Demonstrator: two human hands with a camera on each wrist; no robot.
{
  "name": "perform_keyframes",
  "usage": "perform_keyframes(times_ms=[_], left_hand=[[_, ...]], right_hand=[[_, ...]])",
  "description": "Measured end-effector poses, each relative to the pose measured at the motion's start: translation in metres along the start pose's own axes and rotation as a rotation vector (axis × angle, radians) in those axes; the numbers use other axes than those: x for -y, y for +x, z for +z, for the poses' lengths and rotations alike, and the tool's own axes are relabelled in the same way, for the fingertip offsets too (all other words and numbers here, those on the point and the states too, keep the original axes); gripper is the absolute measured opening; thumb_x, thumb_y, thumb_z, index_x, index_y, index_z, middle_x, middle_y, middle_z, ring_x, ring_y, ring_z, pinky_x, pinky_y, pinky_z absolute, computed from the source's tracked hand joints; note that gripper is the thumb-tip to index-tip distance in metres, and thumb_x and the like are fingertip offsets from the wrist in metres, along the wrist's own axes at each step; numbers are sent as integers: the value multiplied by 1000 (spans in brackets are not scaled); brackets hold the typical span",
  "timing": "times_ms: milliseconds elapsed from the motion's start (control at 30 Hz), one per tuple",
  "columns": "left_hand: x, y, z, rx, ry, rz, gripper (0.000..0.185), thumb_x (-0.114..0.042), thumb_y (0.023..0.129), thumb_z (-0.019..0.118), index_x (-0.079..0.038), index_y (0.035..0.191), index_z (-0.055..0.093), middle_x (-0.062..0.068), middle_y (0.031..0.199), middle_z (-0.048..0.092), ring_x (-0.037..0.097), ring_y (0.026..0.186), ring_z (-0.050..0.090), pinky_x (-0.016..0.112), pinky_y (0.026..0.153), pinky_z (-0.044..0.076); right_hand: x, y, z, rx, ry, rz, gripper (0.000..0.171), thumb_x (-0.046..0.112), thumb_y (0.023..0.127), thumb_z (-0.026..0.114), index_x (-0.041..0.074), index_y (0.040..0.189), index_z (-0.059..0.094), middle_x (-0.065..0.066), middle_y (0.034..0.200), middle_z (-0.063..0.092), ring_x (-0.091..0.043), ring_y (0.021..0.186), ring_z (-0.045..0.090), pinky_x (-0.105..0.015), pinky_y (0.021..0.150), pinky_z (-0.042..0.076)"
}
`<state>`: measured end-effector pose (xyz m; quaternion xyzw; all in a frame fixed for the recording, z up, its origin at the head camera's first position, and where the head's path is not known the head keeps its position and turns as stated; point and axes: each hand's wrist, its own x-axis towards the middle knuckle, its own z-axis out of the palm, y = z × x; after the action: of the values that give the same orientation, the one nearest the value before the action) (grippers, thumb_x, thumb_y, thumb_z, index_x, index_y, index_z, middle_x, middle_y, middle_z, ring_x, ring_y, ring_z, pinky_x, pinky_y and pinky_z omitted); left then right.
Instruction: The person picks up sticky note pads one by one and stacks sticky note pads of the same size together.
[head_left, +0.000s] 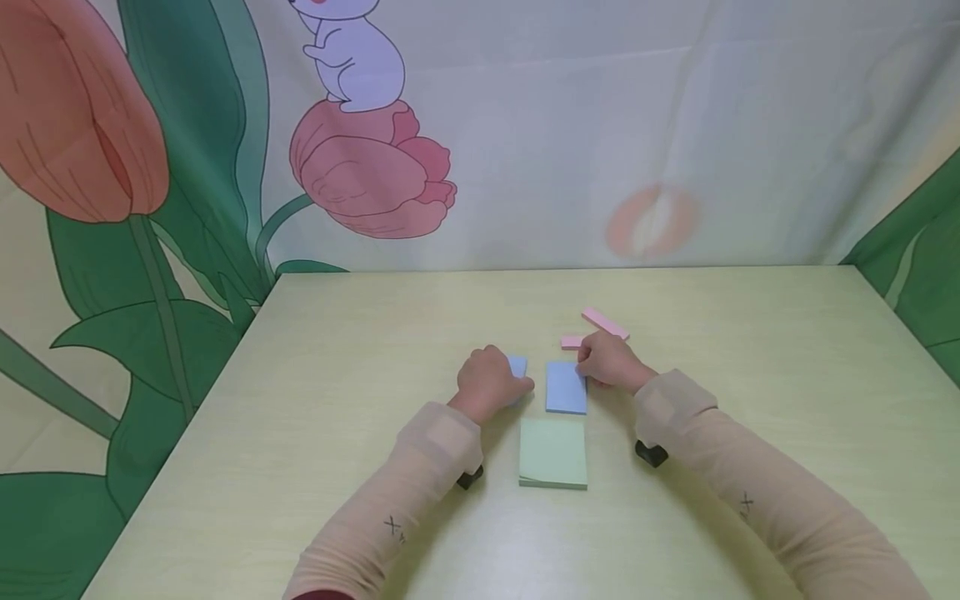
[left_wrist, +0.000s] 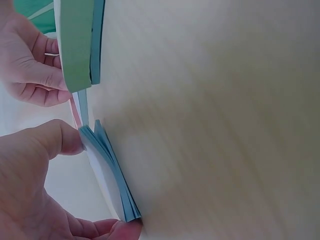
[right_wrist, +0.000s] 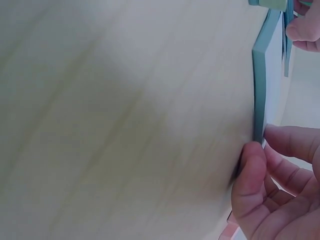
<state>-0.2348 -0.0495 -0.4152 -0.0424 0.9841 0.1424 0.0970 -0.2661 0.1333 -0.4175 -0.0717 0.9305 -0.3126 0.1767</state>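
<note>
My left hand [head_left: 489, 385] grips a blue sticky-note pad [head_left: 517, 367] between thumb and fingers. In the left wrist view that pad [left_wrist: 112, 170] bows, and its sheets fan apart along the edge. My right hand [head_left: 611, 361] pinches the right edge of a second blue sticky-note pad [head_left: 566, 387], which lies beside the first. The right wrist view has the thumb on top of this pad [right_wrist: 260, 90] and the index finger at its corner. Nearer to me lies a larger green sticky-note pad [head_left: 552, 452], touched by neither hand.
Two narrow pink pads lie just beyond my right hand: a slanted one [head_left: 604, 322] and a partly hidden one [head_left: 572, 342]. All stand on a pale wood-grain table [head_left: 300, 467]. A printed cloth [head_left: 540, 142] hangs behind the table's far edge.
</note>
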Motion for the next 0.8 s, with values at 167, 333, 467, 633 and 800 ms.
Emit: perform_keyframes(times_ms=[167, 333, 467, 633, 800], left_hand=[[-4, -2, -2, 21, -27, 12, 52, -49, 70, 61, -3, 92, 49, 7, 80, 52, 17, 68, 50, 26, 49, 39], [-12, -5, -3, 35, -16, 40, 54, -51, 71, 60, -3, 95, 49, 8, 84, 53, 17, 69, 49, 25, 48, 38], [-20, -8, -3, 43, -10, 57, 54, -52, 72, 59, -3, 94, 50, 8, 83, 53, 17, 68, 49, 25, 47, 38], [-30, -9, -1, 53, 10, 64, 56, -53, 72, 59, -4, 96, 49, 7, 83, 53, 17, 70, 50, 25, 49, 39], [-36, -10, 0, 60, 19, 66, 57, -54, 73, 59, -3, 99, 50, 8, 87, 54, 17, 73, 50, 26, 51, 41]], right_hand=[[-5, 4, 1, 5, -6, -9, 9, 7, 80, 57, 4, 73, 53, 1, 50, 44, -9, 43, 40, -20, 43, 34], [-9, 5, 1, 20, 12, -25, 8, 8, 81, 57, 3, 76, 52, 1, 50, 43, -9, 43, 40, -20, 43, 34], [-10, 3, 0, 11, 9, -50, 5, 5, 82, 53, 2, 79, 53, 1, 49, 43, -9, 42, 40, -19, 42, 34], [-10, 1, 0, -5, 4, -69, 6, 3, 83, 49, 0, 82, 55, 1, 50, 43, -8, 41, 41, -18, 41, 33], [-10, -1, 0, -26, 6, -86, 9, 1, 81, 47, -1, 83, 56, 1, 49, 43, -7, 40, 40, -17, 40, 33]])
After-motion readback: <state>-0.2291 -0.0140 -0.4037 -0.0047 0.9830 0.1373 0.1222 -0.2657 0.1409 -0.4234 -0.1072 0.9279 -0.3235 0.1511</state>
